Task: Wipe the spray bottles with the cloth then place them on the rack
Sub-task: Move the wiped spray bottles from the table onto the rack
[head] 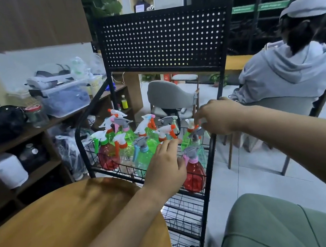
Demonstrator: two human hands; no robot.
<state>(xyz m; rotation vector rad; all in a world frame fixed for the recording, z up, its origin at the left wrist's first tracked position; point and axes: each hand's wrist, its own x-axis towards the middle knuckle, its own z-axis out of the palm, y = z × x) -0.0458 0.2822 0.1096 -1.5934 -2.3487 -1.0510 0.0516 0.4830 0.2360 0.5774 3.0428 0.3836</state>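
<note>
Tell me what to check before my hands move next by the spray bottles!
1. Spray bottles standing upright in the rack: ok.
2. Left hand free, fingers nearly straight: ok.
3. Right hand gripping the white nozzle: cannot tell, its fingers curl right beside it.
4. Cloth ready for wiping: not ok, none shows.
5. Red bottle at the near corner steady: cannot tell, the left hand hides part of it.

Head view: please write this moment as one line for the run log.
stage: at rack; spray bottles: in upper basket; left hand: over bottles; right hand: at a bottle top, grip unclear; cloth: not seen
</note>
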